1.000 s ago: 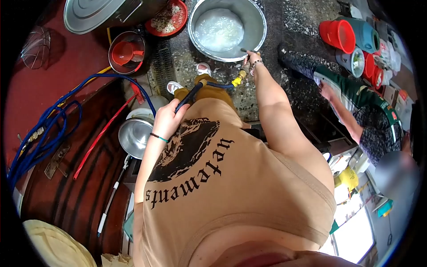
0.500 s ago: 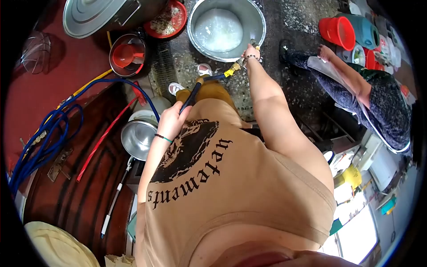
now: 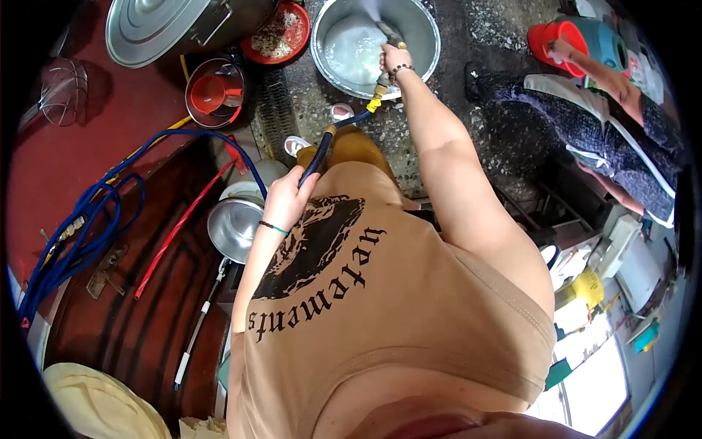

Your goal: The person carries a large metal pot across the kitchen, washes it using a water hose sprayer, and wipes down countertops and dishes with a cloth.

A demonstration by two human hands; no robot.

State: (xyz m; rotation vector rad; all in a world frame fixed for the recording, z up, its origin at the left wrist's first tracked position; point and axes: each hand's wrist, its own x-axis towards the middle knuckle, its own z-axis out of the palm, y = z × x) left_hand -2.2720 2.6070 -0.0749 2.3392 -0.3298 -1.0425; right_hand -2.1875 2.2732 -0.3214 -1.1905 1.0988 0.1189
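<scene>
I have the right hand's (image 3: 395, 61) fingers clamped around the spray nozzle (image 3: 390, 33), which sprays inside the metal basin (image 3: 422, 50). My left hand's (image 3: 287, 199) fingers wrap the dark hose (image 3: 316, 159) on the wearer's side of the basin. A red dish (image 3: 301, 45) sits left of it.

We read this as a working kitchen, probably larger than a household one. Our evidence: a big lidded stockpot (image 3: 203, 44), a wire skimmer (image 3: 64, 91), a red dipper (image 3: 208, 94) inside a metal pot (image 3: 216, 66), a red basin (image 3: 300, 36) of pale scraps (image 3: 272, 36). We also note a wide metal basin (image 3: 425, 51), hose (image 3: 322, 146), speckled hard floor (image 3: 497, 132), slotted drain grate (image 3: 274, 110) and red bucket (image 3: 540, 45).
</scene>
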